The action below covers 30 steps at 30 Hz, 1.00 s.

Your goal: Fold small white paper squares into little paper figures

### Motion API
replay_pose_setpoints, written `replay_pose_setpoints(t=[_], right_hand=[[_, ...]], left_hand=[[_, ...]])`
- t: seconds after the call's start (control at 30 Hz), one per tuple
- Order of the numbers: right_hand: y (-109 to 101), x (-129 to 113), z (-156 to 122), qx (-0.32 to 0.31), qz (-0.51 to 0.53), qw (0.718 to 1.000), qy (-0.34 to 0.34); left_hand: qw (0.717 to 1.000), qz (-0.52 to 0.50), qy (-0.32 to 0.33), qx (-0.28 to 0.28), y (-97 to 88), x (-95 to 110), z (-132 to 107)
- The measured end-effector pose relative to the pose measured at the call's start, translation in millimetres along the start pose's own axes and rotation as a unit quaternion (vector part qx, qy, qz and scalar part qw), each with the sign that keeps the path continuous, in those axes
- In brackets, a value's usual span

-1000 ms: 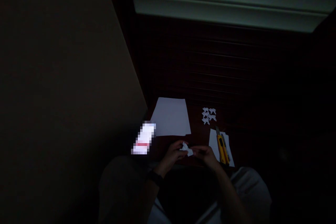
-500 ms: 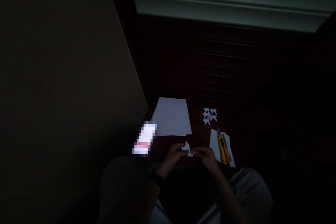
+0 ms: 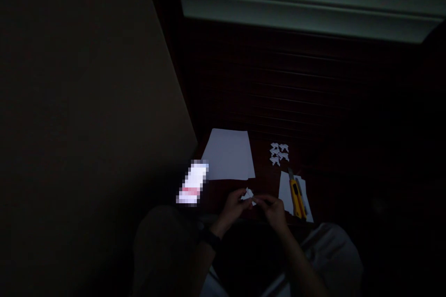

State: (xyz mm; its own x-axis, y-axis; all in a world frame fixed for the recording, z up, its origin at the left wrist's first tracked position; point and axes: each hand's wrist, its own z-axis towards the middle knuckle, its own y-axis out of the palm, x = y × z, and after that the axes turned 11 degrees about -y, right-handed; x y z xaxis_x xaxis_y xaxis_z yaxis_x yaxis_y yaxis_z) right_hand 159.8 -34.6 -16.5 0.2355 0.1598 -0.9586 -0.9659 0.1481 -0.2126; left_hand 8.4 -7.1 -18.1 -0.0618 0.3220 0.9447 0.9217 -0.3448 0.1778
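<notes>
A small folded piece of white paper [image 3: 248, 193] is held between both hands near the table's front edge. My left hand [image 3: 235, 205] pinches it from the left, thumb on the near side. From the right, the fingertips of my right hand [image 3: 274, 209] close on its lower right corner. Dim light hides the details of its folds. Several small folded paper figures [image 3: 278, 153] lie grouped farther back, to the right. A yellow utility knife [image 3: 296, 195] rests on white paper [image 3: 285, 191] to the right of my right hand.
A stack of white sheets [image 3: 228, 155] lies at the back left of the dark table [image 3: 261, 162]. Beside it is a lit, pixelated phone-like screen [image 3: 193, 183]. A wall [image 3: 104, 79] rises at left; pale slats [image 3: 306, 9] are beyond. My knees flank the table's front.
The folded paper has turned slightly and shows less of its lower part between my fingers. Both hands have shifted only a little, and the other things lie as before.
</notes>
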Motion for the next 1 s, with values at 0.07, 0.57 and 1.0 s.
replay_pose_setpoints(t=[0.07,0.57,1.0], right_hand=[[0.3,0.1,-0.6,0.003,-0.006,1.000,0.001],[0.2,2.0,-1.7,0.022,-0.029,0.999,0.004],[9.7,5.6,-1.4,0.083,-0.041,0.995,0.024]], left_hand=[[1.000,0.005,0.003,0.006,0.8,-0.4,0.0],[0.998,0.054,-0.017,0.037,3.2,-8.8,7.0],[0.991,0.116,0.002,0.072,8.8,-14.3,2.8]])
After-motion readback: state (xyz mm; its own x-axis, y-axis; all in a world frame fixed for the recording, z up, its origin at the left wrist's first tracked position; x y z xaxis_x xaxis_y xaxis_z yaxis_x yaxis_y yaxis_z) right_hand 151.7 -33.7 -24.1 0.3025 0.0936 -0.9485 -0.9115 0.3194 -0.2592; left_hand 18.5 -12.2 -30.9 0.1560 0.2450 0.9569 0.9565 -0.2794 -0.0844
